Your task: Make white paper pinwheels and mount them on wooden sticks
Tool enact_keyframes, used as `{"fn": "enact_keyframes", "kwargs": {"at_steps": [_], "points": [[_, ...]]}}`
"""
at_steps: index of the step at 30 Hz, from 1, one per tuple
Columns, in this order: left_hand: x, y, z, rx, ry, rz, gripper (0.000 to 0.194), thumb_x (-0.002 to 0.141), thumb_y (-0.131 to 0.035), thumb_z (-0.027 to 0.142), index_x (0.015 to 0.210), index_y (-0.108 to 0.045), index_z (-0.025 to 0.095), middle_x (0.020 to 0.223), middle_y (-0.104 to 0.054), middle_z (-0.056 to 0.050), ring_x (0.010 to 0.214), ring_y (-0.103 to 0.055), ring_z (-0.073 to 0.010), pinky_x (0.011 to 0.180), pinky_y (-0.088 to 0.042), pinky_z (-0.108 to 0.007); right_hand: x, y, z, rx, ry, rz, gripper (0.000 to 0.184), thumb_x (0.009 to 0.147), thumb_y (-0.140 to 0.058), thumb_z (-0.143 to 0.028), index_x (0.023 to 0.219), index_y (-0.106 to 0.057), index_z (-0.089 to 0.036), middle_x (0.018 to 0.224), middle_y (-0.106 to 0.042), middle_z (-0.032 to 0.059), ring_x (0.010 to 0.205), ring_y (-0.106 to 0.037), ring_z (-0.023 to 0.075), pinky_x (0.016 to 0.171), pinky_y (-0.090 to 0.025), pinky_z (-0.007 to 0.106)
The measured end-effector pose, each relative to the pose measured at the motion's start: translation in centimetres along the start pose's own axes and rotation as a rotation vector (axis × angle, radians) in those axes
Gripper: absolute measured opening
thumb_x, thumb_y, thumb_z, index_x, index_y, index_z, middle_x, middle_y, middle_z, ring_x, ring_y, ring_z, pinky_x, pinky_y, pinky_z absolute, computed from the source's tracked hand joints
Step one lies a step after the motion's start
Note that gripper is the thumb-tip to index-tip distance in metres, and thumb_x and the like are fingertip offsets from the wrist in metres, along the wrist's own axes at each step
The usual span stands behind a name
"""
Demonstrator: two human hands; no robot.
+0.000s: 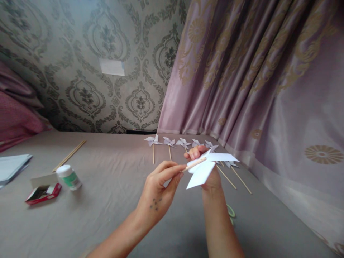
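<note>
My left hand (158,190) pinches the near end of a thin wooden stick (195,164) between thumb and fingers. The stick's far end meets a white folded paper pinwheel (208,166), which my right hand (208,175) holds from behind, its fingertips showing above the paper. Both hands hover over a grey sheet (113,200). Beyond them lies a row of several finished white pinwheels on sticks (169,142).
A small white glue bottle (69,177) lies left, beside an open red and white box (43,190). Spare wooden sticks (70,155) and white paper sheets (12,166) lie further left. Scissor handles (230,212) peek from under my right forearm. A curtain (268,89) hangs right.
</note>
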State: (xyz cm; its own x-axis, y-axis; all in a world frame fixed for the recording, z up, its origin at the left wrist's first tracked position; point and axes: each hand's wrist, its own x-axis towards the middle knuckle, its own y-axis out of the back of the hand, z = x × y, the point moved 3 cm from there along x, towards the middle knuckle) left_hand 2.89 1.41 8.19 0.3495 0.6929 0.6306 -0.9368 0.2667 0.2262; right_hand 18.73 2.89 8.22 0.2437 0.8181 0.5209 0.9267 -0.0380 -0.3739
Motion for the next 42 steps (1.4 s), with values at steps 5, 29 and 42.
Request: {"fn": "enact_keyframes", "kwargs": {"at_steps": [5,29,42], "points": [[0.1,0.3,0.0,-0.049,0.031,0.070,0.021,0.086,-0.058,0.020,0.100,-0.073,0.023,0.089,-0.065,-0.005,0.080,-0.061,-0.0133,0.069,-0.047,-0.022,0.0,0.7,0.6,0.004,-0.086,-0.014,0.037,0.067,-0.071,-0.054,0.097,-0.066,-0.033,0.080,-0.056,-0.0009,0.073,-0.052,0.0159,0.078,-0.046,0.034],[0.1,4.1,-9.6,-0.438,0.614,0.470,0.034,0.061,-0.077,0.036,0.086,-0.074,0.013,0.081,-0.070,-0.007,0.069,-0.055,-0.0110,0.063,-0.039,-0.022,-5.4,-5.6,11.9,-0.557,-0.850,-0.515,0.021,0.085,-0.046,-0.020,0.067,-0.055,-0.014,0.060,-0.063,0.0010,0.042,-0.050,0.0062,0.040,-0.031,0.018],[-4.3,1.8,-10.2,-0.386,0.692,0.338,0.035,0.058,-0.080,0.036,0.083,-0.075,0.013,0.072,-0.069,-0.006,0.065,-0.056,-0.0137,0.062,-0.041,-0.024,-4.6,-2.4,9.9,-0.781,-0.833,-0.750,0.024,0.072,-0.062,-0.017,0.049,-0.055,-0.015,0.042,-0.053,-0.0026,0.039,-0.047,0.0092,0.043,-0.033,0.021]]}}
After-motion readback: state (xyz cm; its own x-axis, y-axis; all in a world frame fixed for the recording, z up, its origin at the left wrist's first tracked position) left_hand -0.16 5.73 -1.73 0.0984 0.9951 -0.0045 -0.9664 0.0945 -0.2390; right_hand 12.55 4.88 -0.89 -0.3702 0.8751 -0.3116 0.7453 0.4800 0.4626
